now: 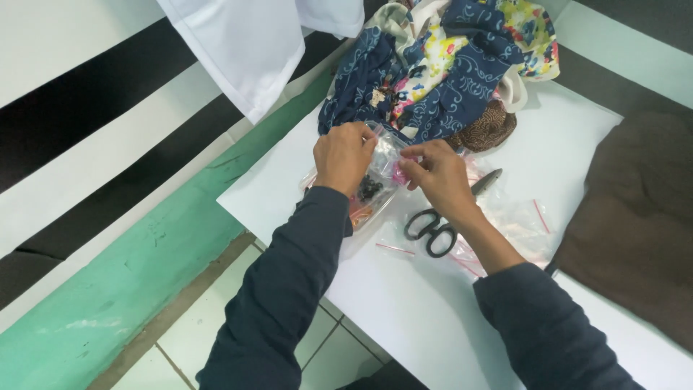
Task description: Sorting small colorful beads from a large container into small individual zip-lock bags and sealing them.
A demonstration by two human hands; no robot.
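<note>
Pinching clear zip bag between both hands, long axis toward lower left.

held bag: small clear zip pouch, pink seal strip, dark and pink bits inside, pinched by left hand and right hand
spare bags: flat clear pouches, pink strips, on white table right of hands

Single head-worn view, steeply downward, close over the table
</note>
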